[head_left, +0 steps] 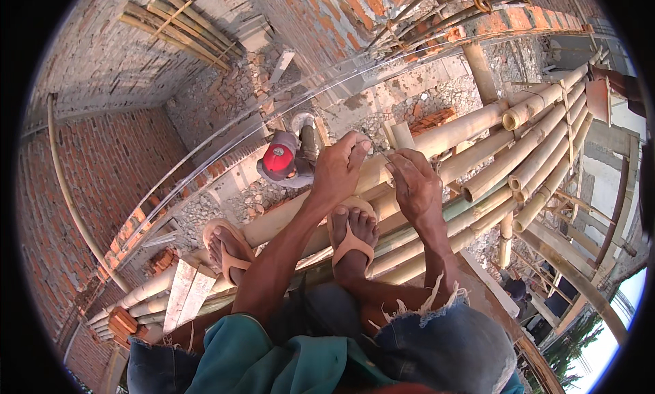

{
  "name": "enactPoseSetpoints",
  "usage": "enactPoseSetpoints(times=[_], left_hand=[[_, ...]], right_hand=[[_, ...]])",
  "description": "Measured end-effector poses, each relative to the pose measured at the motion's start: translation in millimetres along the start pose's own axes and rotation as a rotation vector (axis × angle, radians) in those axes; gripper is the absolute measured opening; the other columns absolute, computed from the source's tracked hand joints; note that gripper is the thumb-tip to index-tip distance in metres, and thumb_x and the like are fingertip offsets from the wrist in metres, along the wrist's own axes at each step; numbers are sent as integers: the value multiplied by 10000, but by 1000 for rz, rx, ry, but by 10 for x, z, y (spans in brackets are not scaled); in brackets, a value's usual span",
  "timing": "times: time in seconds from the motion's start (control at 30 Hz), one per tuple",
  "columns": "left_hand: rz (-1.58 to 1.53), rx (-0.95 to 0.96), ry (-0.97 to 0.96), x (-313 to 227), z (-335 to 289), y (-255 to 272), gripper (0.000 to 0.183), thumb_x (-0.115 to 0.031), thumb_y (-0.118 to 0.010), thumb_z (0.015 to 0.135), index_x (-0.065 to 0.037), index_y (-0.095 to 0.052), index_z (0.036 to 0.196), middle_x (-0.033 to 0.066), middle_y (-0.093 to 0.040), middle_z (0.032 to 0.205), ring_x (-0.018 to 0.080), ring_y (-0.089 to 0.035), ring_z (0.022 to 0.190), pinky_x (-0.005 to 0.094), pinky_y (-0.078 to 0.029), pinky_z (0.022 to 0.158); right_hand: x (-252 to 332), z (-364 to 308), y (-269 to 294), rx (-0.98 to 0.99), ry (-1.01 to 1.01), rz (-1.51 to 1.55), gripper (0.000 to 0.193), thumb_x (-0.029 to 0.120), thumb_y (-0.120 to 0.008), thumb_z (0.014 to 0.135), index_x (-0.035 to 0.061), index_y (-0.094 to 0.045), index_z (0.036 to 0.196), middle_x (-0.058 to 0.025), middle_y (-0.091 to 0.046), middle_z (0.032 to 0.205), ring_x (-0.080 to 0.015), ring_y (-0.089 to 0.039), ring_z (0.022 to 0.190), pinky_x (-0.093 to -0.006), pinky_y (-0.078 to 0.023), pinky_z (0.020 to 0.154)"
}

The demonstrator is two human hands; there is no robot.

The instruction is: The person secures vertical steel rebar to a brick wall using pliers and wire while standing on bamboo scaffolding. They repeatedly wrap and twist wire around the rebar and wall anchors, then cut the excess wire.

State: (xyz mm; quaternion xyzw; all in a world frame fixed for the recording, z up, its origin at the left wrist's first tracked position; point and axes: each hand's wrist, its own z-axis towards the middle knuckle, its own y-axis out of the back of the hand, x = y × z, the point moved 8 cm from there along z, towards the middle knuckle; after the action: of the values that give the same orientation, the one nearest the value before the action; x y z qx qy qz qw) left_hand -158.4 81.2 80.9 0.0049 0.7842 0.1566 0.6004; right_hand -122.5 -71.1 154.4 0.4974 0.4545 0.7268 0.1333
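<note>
My left hand [343, 167] is closed, thumb and fingers pinched together, above the bamboo poles [471, 131] of the scaffold. Close by on its right, my right hand [416, 189] is closed too, its thumb pressed toward the bent fingers. Something thin may run between the two hands, but it is too small to make out. Under them are my feet in tan flip-flops [355, 237], standing on the bamboo. My knees are bent, in torn jeans [443, 346].
Below the platform stands a person in a red cap [278, 158]. Bricks [123, 324] and pale planks [190, 292] lie at the left. At the far right another person's arm [617, 83] is beside a reddish slab [599, 100]. Brick walls [102, 169] rise beyond; rubble covers the ground below.
</note>
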Motion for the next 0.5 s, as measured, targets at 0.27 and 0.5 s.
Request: enactPoseSetpoints(times=[0.27, 0.5], left_hand=[[-278, 114, -137, 83, 17, 0, 272, -284, -612, 1003, -37, -707, 1065, 155, -636, 732, 252, -598, 631, 405, -479, 660], [-72, -65, -14, 405, -134, 256, 227, -296, -622, 975, -91, -715, 1001, 147, -702, 827, 352, -677, 764, 455, -505, 717]], right_hand=[[-114, 117, 116, -20, 102, -73, 143, 38, -708, 916, 19, -721, 1057, -164, -732, 1010, -319, -720, 894, -395, -578, 772], [73, 92, -298, 185, 251, -106, 142, 27, -730, 899, 5, -706, 1038, -155, -721, 962, -308, -715, 877, -406, -579, 741]])
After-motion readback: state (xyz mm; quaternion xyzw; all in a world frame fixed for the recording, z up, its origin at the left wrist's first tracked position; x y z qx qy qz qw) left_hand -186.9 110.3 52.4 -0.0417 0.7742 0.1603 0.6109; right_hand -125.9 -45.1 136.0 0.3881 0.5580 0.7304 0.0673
